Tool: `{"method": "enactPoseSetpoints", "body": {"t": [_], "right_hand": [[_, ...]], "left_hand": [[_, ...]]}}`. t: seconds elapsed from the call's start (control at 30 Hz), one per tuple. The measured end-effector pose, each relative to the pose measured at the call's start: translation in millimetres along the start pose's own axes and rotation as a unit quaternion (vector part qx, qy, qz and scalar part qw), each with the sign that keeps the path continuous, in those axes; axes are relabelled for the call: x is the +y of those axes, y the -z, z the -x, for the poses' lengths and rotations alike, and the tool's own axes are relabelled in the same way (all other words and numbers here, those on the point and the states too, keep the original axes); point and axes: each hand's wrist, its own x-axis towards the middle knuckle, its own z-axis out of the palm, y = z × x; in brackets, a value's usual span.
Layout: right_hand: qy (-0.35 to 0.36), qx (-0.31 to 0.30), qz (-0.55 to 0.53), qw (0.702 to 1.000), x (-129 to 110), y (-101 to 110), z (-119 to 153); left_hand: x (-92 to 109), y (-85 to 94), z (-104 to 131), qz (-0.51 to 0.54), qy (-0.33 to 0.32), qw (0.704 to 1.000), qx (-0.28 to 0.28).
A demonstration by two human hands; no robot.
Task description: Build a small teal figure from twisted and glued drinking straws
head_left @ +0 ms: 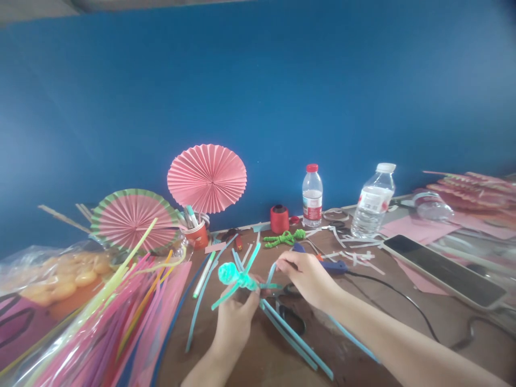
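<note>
My left hand (236,322) is closed around the lower part of a turquoise pipe-cleaner figure (244,280). A coiled round head (228,273) tops it, and straight limbs stick out to the sides. Just to the right, my right hand (308,277) pinches the upper end of a light-blue pipe cleaner (271,273). That piece runs down toward the figure; whether it is joined there I cannot tell. Several light-blue pipe cleaners (296,336) lie below the hands. Black-handled scissors (292,320) rest between them, partly covered. A blue glue gun (334,267) lies behind my right wrist.
Bundled colourful pipe cleaners (116,322) fill the left side. Behind stand a pen cup (196,235), pink paper fan (207,180), red thread spool (279,219) and water bottles (312,200). A green pipe-cleaner piece (284,239) lies midway. A phone (443,271) is at right.
</note>
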Motion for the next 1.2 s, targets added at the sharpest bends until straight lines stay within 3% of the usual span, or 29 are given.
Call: {"method": "enactPoseSetpoints", "body": {"t": [0.17,0.3,0.4,0.57,0.73,0.87,1.0,1.07,1.2], "right_hand": [[-0.014,-0.055,0.097,0.994,15,-10,-2],[0.027,-0.094,0.262,0.960,8,-22,8],[0.076,-0.130,0.348,0.925,-2,-31,19],[0.161,-0.146,0.387,0.896,-15,-39,32],[0.193,-0.088,0.327,0.921,-25,-27,32],[0.136,-0.035,0.248,0.959,-31,-11,27],[0.075,-0.018,0.185,0.980,-30,0,21],[0.055,-0.010,0.148,0.987,-28,2,18],[0.023,-0.003,0.085,0.996,-19,3,12]], "left_hand": [[-1,1.0,-2,0.169,0.034,0.985,-0.023],[-2,1.5,-7,0.226,0.035,0.973,0.019],[-5,4.1,-11,0.181,0.017,0.982,0.048],[-4,5.3,-7,-0.015,-0.052,0.995,0.090],[2,7.1,-1,-0.195,-0.122,0.970,0.077],[4,14.4,-4,-0.274,-0.188,0.939,0.089],[8,16.1,-7,-0.333,-0.227,0.913,0.061],[10,14.2,-7,-0.304,-0.210,0.928,0.050],[7,6.8,-3,-0.141,-0.121,0.982,0.029]]}}
